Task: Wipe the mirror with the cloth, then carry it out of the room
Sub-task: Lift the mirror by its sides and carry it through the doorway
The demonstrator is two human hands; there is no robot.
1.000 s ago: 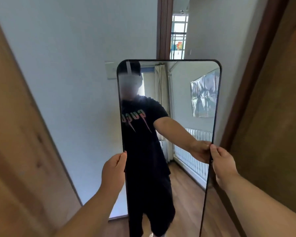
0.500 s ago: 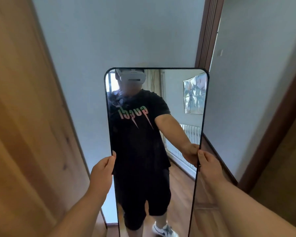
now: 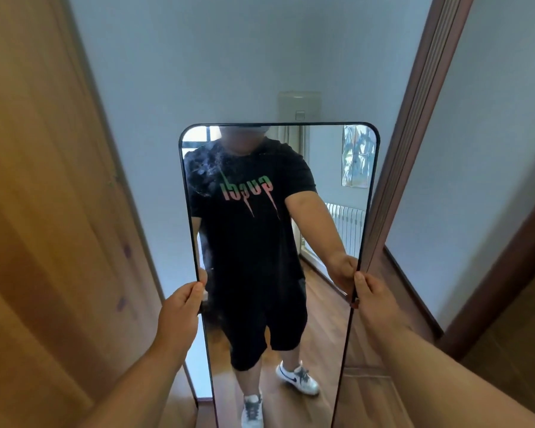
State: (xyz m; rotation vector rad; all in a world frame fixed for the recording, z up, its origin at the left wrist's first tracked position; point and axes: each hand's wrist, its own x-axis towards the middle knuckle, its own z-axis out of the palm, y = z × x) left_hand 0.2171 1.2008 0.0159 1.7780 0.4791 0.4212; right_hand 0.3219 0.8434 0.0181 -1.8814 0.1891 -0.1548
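Observation:
A tall mirror [image 3: 325,168] with a thin black frame and rounded corners stands upright in front of me, lifted off the floor. My left hand [image 3: 179,313] grips its left edge at mid height. My right hand [image 3: 374,301] grips its right edge at about the same height. The glass reflects a person in a black T-shirt and black shorts, a radiator and a wooden floor. Faint smudges show near the mirror's upper left. No cloth is in view.
A wooden door or panel [image 3: 44,211] fills the left side. A pale wall [image 3: 229,57] with a switch plate [image 3: 299,106] is straight ahead. A dark brown door frame [image 3: 414,118] runs down the right, close to the mirror's right edge. Wooden floor [image 3: 371,396] lies below.
The mirror has stayed in both hands while the view swung: the door frame moved to the right and the left wooden panel fills more of the view. The mirror sits lower in the view.

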